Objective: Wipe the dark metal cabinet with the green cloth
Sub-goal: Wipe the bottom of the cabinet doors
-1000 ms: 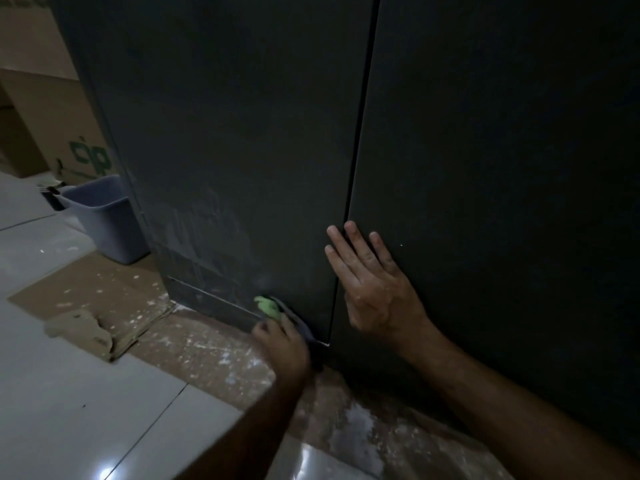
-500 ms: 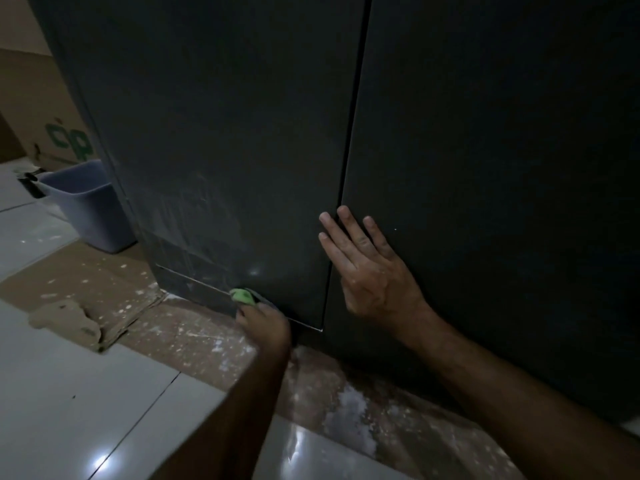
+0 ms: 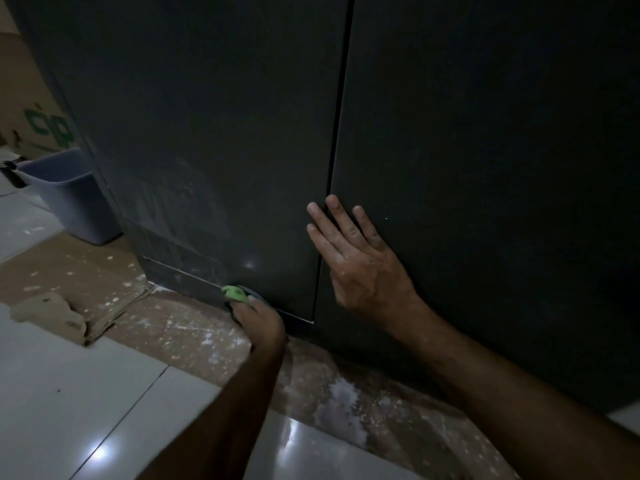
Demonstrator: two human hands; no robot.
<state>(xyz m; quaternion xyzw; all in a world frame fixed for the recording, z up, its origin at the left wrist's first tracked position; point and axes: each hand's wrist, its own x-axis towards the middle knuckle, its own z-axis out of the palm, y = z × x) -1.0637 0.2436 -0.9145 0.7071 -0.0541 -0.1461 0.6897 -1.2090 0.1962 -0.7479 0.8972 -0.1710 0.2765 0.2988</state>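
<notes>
Head view: left hand [image 3: 258, 318] grips the bunched cloth [image 3: 235, 293] against the bottom edge of the cabinet [image 3: 214, 133]'s left door; its long axis is unclear. Right hand [image 3: 360, 261] lies flat, fingers spread, on the right door. Box [image 3: 24, 109] shows green letters, partly hidden.

cabinet [image 3: 214, 133]: big, dark metal, 2 flat doors, thin gap btwn, stands upright on floor, dusty smears just above grip | cloth [image 3: 234, 293]: small, bright green, bunched up, pokes out past fingertips, pressed on cabinet's bottom edge
</notes>
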